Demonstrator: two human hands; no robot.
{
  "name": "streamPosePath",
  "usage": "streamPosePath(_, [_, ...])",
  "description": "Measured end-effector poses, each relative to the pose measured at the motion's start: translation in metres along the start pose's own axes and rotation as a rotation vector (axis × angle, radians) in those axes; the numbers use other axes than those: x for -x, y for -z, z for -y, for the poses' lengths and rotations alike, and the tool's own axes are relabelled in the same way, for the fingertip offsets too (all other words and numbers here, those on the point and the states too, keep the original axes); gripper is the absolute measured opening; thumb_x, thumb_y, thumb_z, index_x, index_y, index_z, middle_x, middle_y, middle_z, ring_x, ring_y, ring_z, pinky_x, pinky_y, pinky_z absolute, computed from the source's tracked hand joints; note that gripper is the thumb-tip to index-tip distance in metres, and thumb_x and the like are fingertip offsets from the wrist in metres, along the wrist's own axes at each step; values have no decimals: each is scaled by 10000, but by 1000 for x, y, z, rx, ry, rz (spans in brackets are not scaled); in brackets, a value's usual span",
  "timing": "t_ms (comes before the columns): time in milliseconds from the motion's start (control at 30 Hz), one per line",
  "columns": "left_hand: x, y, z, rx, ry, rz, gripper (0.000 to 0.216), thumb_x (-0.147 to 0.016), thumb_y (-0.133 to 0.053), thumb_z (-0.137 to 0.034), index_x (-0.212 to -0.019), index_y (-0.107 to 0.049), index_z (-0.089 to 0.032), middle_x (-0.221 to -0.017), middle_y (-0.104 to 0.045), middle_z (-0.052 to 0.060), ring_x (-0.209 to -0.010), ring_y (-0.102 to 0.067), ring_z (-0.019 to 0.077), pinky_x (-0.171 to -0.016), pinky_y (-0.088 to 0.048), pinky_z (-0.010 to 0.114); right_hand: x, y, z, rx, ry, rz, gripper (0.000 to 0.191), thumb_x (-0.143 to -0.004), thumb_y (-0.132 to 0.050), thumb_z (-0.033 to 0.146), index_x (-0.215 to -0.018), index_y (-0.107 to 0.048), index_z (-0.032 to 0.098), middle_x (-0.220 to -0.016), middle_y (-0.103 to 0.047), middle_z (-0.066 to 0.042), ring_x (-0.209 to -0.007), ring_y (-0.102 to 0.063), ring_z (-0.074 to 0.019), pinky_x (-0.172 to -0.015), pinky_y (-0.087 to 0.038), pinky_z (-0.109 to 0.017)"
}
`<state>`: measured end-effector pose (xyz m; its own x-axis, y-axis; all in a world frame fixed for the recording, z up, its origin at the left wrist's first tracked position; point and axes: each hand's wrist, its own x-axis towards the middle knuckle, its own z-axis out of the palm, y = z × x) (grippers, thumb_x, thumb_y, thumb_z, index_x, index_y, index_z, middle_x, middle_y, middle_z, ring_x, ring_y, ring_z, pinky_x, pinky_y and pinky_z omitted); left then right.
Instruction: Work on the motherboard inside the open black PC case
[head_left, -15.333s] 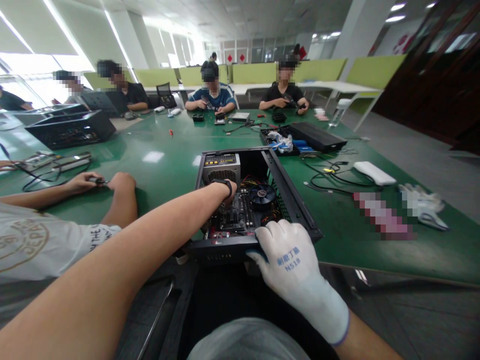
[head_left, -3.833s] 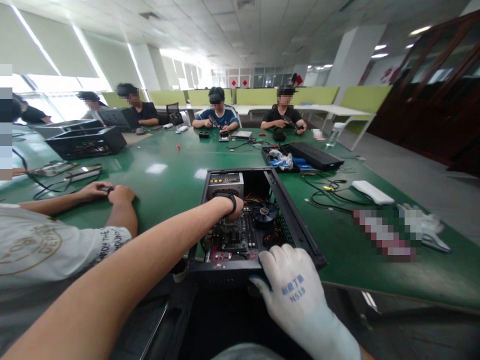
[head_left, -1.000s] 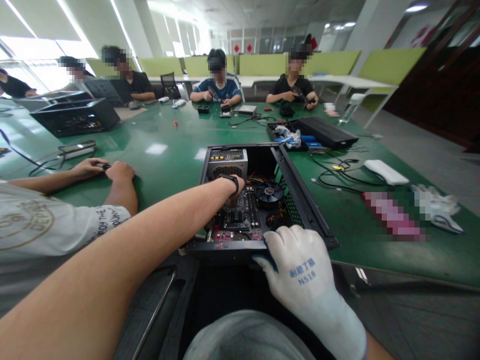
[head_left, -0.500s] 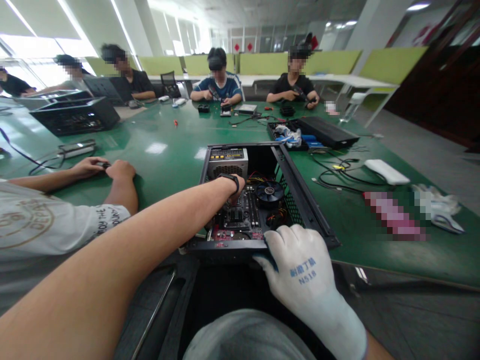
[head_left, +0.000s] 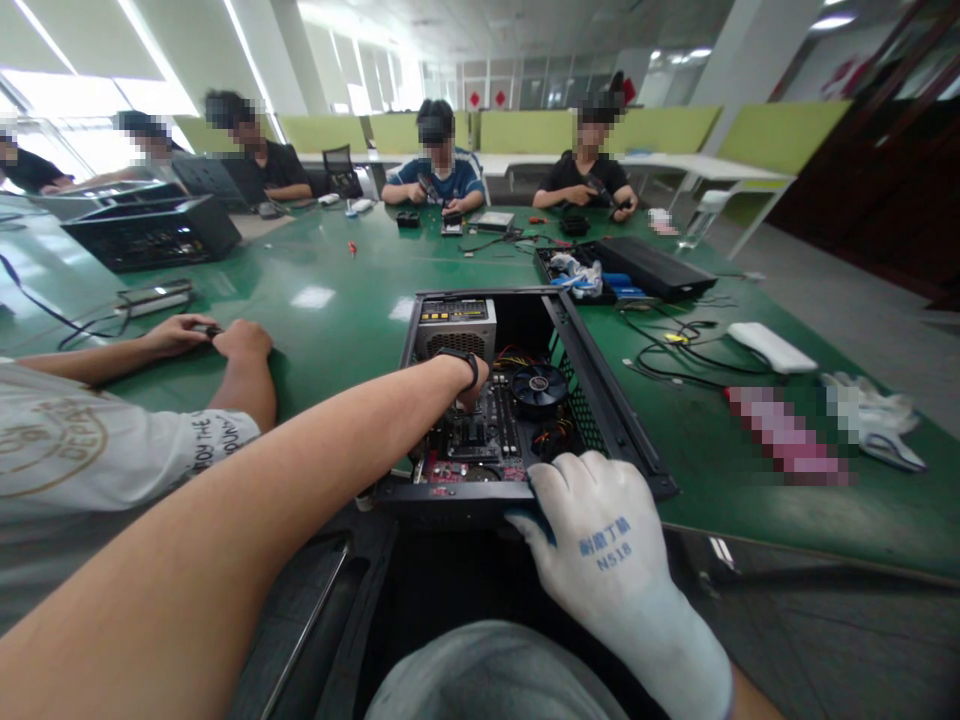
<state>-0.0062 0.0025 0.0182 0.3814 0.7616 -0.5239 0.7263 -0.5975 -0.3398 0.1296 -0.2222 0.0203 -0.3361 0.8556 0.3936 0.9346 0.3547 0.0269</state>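
An open black computer case (head_left: pixel 637 440) lies in front of me with its inside facing up. My right hand (head_left: pixel 592 510), in a white glove, is closed over the near edge of the case, with the thumb on the outside. My bare left hand (head_left: pixel 474 385) reaches down into the case over the motherboard (head_left: pixel 480 435); the wrist and the black wristband hide most of its fingers. Just beyond that hand sits the power supply (head_left: pixel 457 328). To its right is a round black fan (head_left: pixel 538 388), with coloured wires around it.
Beside me on the left, a person's hands (head_left: pixel 214 338) hold a small dark part on the green table (head_left: pixel 337 310). Cables (head_left: pixel 675 350), a white box (head_left: pixel 771 347) and a glove (head_left: pixel 877 420) lie to the right. An open black case (head_left: pixel 645 265) stands further back.
My left hand has shifted very slightly inside the case. My right hand keeps its hold on the case edge.
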Motion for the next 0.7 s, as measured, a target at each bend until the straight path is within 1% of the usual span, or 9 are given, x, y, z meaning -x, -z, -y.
streamPosePath(133, [-5, -5, 3, 98, 22, -41, 511, -576, -837, -440, -1008, -789, -170, -1049, -758, 118, -981, -691, 276, -887, -522, 285, 2, 0, -1, 6, 2, 5, 252, -756, -729, 392, -897, -604, 224, -799, -562, -41, -770, -431, -230, -682, -200, -358])
streamPosePath(233, [-9, -7, 6, 160, 36, -83, 515, -573, -827, -476, -1006, -790, -198, -1030, -764, 100, -982, -690, 266, -875, -521, 277, 1, 0, -1, 17, 5, 26, 260, -764, -722, 402, -919, -611, 225, -813, -564, -44, -778, -434, -232, -682, -197, -357])
streamPosePath(333, [-11, -9, 6, 171, 34, -74, 487, -597, -806, -489, -998, -791, -213, -1005, -771, 88, -984, -687, 258, -881, -515, 274, 1, 1, -1, 19, 10, 48, 260, -776, -711, 401, -938, -614, 223, -825, -567, -45, -783, -436, -232, -685, -194, -355])
streamPosePath(500, [-9, -10, 2, 150, 32, -40, 450, -649, -771, -481, -981, -796, -177, -1010, -768, 116, -983, -689, 278, -882, -520, 303, 1, 3, -1, 44, 23, 52, 262, -792, -692, 405, -945, -612, 207, -826, -567, -54, -788, -439, -230, -683, -192, -351])
streamPosePath(600, [-10, -10, 2, 130, 45, -29, 413, -635, -787, -449, -941, -800, -171, -947, -776, 104, -943, -693, 270, -852, -530, 293, 0, 3, -1, 58, 32, 42, 262, -797, -682, 404, -950, -613, 203, -822, -565, -54, -778, -439, -227, -678, -189, -350])
streamPosePath(700, [-13, -11, 3, 124, 39, -44, 407, -586, -818, -402, -923, -799, -175, -907, -778, 85, -912, -694, 252, -830, -532, 269, 0, 3, -1, 59, 32, 40, 259, -795, -686, 403, -943, -613, 204, -812, -562, -51, -770, -442, -227, -674, -188, -352])
